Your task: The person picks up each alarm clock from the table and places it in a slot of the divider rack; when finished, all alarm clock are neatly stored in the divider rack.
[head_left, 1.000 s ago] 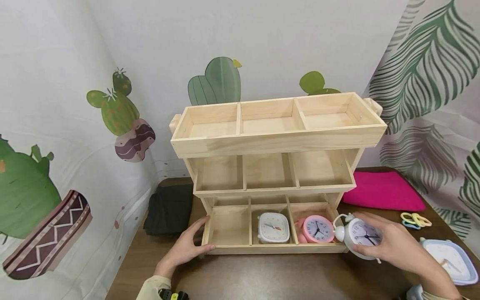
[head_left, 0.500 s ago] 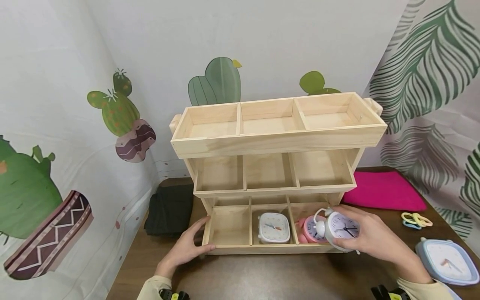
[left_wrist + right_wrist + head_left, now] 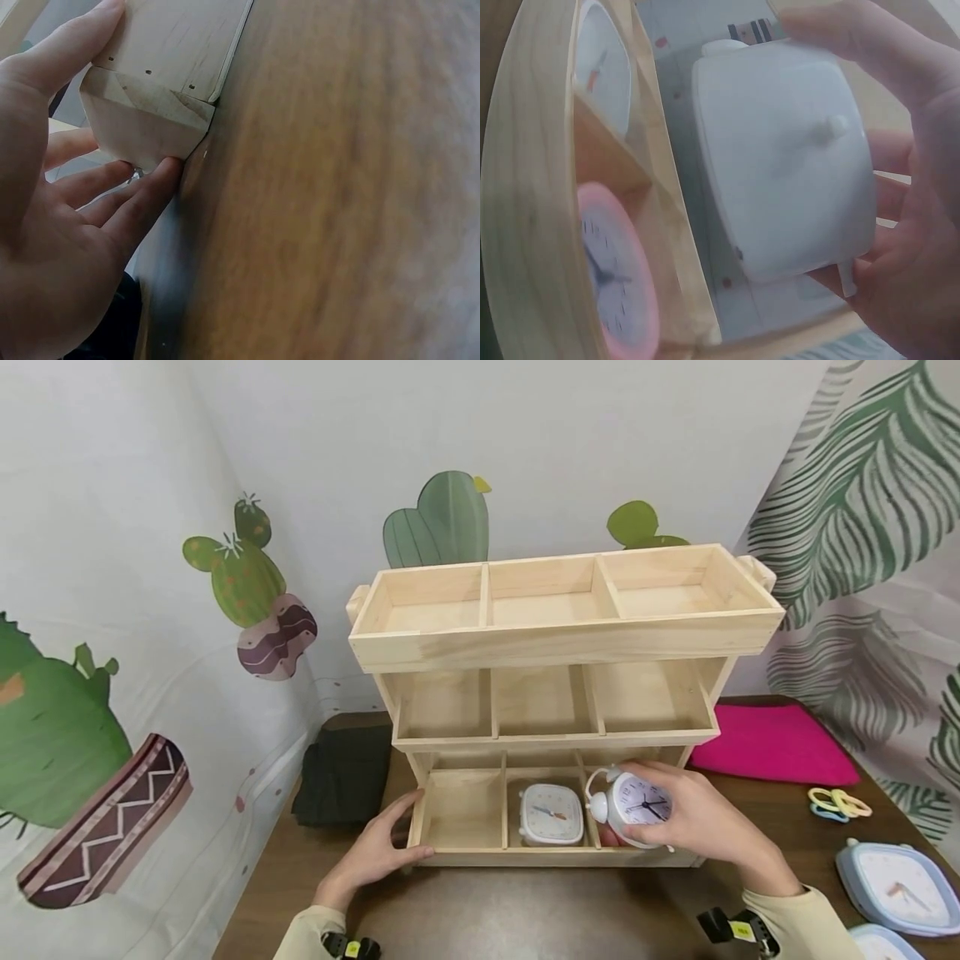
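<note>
While the left hand (image 3: 378,853) grips the bottom left front corner of the shelf (image 3: 566,647), a square clock (image 3: 551,814) stands in the bottom row's middle compartment. Right hand (image 3: 701,818), curled round a white clock (image 3: 639,802), holds it over the right compartment; contact with the pink clock (image 3: 619,277) there is unclear. Judged light, stiff, rather slippery, dial fragile; best held by the casing's sides.

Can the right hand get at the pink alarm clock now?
Probably not: the right hand grips the white twin-bell alarm clock, which hides most of the pink alarm clock in the head view.
</note>
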Action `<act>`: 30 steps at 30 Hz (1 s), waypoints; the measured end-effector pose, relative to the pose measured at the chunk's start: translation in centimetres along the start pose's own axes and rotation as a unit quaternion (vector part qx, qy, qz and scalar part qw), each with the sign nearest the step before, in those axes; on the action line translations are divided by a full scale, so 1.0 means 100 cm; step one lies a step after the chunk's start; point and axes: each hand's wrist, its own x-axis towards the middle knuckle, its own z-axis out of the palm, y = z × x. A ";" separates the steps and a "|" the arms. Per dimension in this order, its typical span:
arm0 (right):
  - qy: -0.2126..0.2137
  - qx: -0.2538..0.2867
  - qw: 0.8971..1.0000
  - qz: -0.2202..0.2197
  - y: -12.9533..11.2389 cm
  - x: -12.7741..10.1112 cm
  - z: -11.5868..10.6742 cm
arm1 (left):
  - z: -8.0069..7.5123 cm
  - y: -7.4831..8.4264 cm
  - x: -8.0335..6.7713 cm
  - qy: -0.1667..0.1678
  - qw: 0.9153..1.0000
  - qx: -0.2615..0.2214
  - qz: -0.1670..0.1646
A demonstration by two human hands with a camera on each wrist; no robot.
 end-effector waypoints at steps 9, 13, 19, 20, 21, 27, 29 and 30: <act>-0.022 0.005 1.000 0.002 -0.012 0.024 0.014 | 0.000 0.002 0.002 0.000 1.000 0.001 -0.002; -0.035 0.013 0.999 0.006 -0.020 0.032 0.022 | 0.000 0.001 0.002 -0.007 1.000 -0.003 0.004; -0.080 0.078 0.993 0.034 -0.031 0.046 0.038 | -0.001 -0.001 0.000 -0.008 1.000 -0.006 -0.001; -0.085 0.085 0.992 0.034 -0.032 0.049 0.040 | -0.001 -0.001 -0.001 -0.009 1.000 -0.006 -0.003; -0.088 0.091 0.991 0.032 -0.033 0.051 0.043 | -0.002 0.000 -0.001 -0.010 1.000 -0.006 -0.004; -0.082 0.085 0.993 0.000 -0.041 0.062 0.054 | -0.003 0.002 -0.001 -0.010 1.000 -0.003 -0.004; -0.083 0.084 0.993 -0.009 -0.043 0.067 0.056 | -0.004 0.003 0.000 -0.008 1.000 -0.002 -0.004; -0.084 0.082 0.993 -0.013 -0.044 0.069 0.058 | -0.004 0.003 0.000 -0.008 1.000 -0.001 -0.003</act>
